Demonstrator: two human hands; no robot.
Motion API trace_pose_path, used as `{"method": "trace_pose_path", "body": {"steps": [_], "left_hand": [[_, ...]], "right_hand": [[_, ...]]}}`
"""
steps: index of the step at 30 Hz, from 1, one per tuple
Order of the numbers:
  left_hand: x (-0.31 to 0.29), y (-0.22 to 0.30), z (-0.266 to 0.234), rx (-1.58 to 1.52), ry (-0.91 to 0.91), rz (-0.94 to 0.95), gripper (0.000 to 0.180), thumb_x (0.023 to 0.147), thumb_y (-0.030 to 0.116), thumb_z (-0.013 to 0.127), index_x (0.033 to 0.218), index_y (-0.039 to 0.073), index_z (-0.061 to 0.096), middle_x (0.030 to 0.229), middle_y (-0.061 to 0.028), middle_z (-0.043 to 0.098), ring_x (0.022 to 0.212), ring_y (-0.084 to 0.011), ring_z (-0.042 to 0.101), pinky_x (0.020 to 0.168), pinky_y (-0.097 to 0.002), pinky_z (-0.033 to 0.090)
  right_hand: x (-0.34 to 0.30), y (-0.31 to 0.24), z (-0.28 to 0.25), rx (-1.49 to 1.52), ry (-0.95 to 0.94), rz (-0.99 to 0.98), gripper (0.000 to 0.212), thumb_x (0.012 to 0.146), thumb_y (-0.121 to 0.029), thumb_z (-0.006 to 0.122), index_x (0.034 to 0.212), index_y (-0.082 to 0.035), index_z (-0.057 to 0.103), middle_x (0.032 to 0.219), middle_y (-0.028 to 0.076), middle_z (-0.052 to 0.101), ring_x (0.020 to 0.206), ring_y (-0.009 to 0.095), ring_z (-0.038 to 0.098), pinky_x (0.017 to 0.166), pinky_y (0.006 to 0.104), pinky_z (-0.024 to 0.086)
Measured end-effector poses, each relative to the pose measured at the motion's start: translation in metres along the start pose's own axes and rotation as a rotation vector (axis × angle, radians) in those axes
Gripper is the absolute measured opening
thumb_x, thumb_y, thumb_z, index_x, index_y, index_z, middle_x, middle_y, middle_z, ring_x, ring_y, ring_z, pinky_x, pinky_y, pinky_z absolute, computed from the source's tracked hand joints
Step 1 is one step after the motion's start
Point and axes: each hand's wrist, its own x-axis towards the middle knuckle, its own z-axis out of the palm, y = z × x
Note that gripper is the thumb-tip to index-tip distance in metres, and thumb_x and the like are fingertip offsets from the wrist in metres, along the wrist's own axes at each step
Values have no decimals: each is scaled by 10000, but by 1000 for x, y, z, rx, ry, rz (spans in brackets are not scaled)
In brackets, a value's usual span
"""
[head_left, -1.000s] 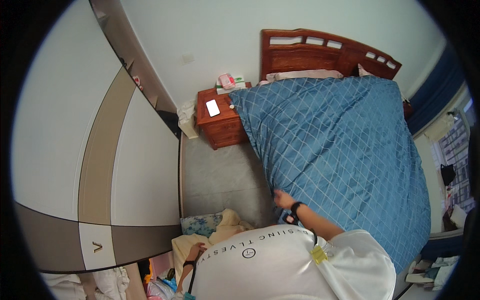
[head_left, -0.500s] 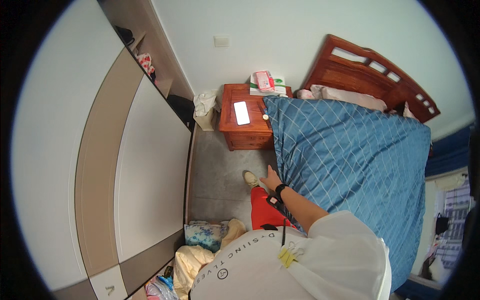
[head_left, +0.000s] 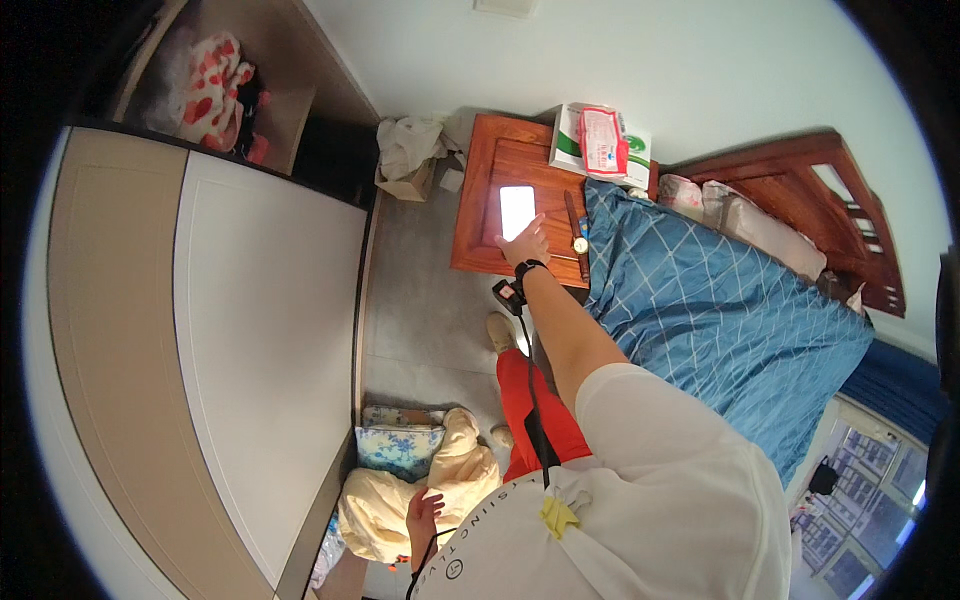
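Note:
A smartphone [head_left: 516, 208] with a bright white screen lies on the red-brown wooden nightstand [head_left: 485, 255]. My right hand [head_left: 527, 243] is at its near end, thumb by the left edge and fingers along the right edge, closed about it. A dark band circles that wrist. Just right of the phone lies a wristwatch [head_left: 580, 244] with a brown strap. My left hand [head_left: 425, 515] hangs low beside my shirt, in front of a cream-coloured bundle of cloth [head_left: 375, 515]; its fingers are loosely apart and hold nothing.
A white-and-green box [head_left: 566, 145] with a pink-and-white packet [head_left: 603, 140] on top stands at the nightstand's back. The bed with its blue checked cover [head_left: 690, 290] borders the right. A wardrobe [head_left: 270, 310] lines the left, and a lined bin [head_left: 408, 185] stands by the nightstand.
My right hand has moved from beside the bed forward onto the phone. My left hand has come into view. The view has turned and come closer to the nightstand.

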Motion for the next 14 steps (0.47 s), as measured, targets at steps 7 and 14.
{"method": "trace_pose_path", "body": {"steps": [7, 14], "left_hand": [[-5, -30, 14, -74, -4, -35, 351, 927, 55, 434, 1275, 65, 479, 993, -96, 672, 818, -137, 623, 714, -252, 465], [-28, -106, -6, 39, 80, -43, 553, 839, 397, 673, 1285, 127, 489, 1042, -169, 650, 904, -260, 630, 765, -395, 524]], "right_hand": [[-7, 3, 23, -241, 96, -54, 1047, 751, -361, 723, 1483, -102, 22, 1448, 128, 276, 1230, 321, 399, 963, 448, 410], [-10, 7, 13, -55, -154, -40, 1084, 739, -380, 724, 1484, -107, -14, 1436, 195, 257, 1259, 388, 370, 1012, 454, 371]]}}
